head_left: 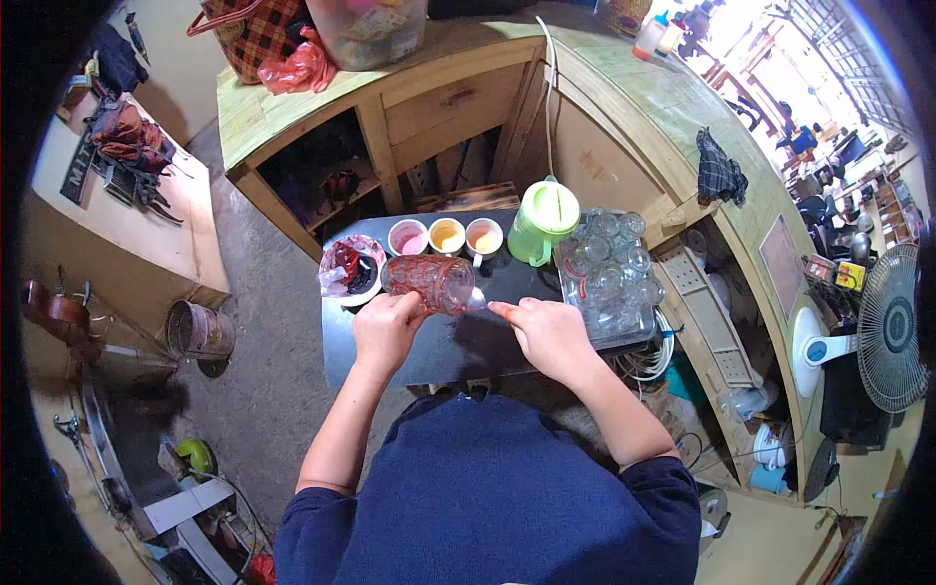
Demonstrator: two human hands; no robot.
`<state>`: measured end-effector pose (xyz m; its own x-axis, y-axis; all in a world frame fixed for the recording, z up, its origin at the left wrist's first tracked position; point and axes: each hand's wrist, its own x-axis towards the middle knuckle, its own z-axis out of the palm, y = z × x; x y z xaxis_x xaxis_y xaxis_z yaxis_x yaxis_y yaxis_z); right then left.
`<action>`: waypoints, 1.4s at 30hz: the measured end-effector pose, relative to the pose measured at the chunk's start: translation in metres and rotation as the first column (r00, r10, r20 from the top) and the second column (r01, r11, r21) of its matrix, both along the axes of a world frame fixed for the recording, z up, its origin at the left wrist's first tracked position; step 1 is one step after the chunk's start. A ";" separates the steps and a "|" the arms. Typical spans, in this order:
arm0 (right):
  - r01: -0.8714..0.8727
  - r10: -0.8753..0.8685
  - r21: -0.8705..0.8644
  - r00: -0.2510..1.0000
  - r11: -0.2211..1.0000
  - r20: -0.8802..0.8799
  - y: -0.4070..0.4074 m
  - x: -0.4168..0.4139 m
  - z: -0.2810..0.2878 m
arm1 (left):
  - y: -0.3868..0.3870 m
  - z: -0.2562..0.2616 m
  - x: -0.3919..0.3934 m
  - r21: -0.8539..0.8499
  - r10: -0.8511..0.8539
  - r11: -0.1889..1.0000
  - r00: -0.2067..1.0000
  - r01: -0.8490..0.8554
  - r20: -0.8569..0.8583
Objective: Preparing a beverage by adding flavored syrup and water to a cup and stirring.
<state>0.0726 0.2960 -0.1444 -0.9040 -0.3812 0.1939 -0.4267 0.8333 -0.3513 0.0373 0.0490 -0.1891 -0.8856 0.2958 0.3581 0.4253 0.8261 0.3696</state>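
Observation:
My left hand [387, 329] grips a clear glass jar [431, 284] streaked with red, tipped on its side with its mouth to the right. My right hand [552, 336] holds a spoon [477, 298] by the handle, its bright bowl at the jar's mouth. Behind the jar stand a cup with pink contents [408, 238], a cup with yellow contents [446, 235] and a cup with orange contents [483, 238]. A patterned bowl [379, 256] at the left holds plastic wrapping and something dark. To the right is a lidded green pitcher [540, 223].
A tray [621, 338] of several glass jars [607, 248] sits on the dark table [409, 365]. Wooden counters [468, 55] enclose the back and right side. A coil of white cable [662, 351] hangs beside the tray. At far right stands an electric fan [892, 329]; a bucket [201, 330] stands left.

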 end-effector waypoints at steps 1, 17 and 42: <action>-0.031 0.030 0.015 0.999 0.999 0.033 0.002 0.000 -0.001 | -0.001 0.002 -0.001 0.000 0.004 1.000 1.000 -0.004 -0.001; 0.226 -0.018 -0.461 0.910 0.858 0.413 0.000 -0.001 -0.012 | 0.000 -0.002 0.000 -0.030 -0.085 0.996 0.996 0.084 -0.034; 0.236 -0.237 -0.073 0.972 0.969 0.002 0.016 -0.011 0.015 | -0.010 -0.019 -0.002 0.154 -0.036 0.988 0.972 0.000 0.234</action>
